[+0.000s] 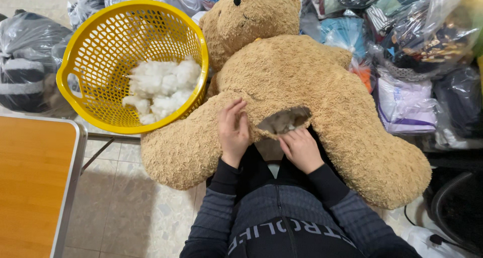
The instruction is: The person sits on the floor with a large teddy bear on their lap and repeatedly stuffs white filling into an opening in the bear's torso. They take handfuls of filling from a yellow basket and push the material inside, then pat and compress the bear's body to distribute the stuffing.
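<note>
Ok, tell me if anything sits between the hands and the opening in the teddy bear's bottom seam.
Nothing visible does. The right hand has its fingertips at the lower edge of the opening in the teddy bear. The left hand lies flat on the plush just beside it.

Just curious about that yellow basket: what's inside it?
The basket holds loose clumps of white stuffing, piled against its lower right wall. The rest of the mesh floor shows bare. Whatever lies beneath the clumps is covered. The bear leans against its rim.
</note>
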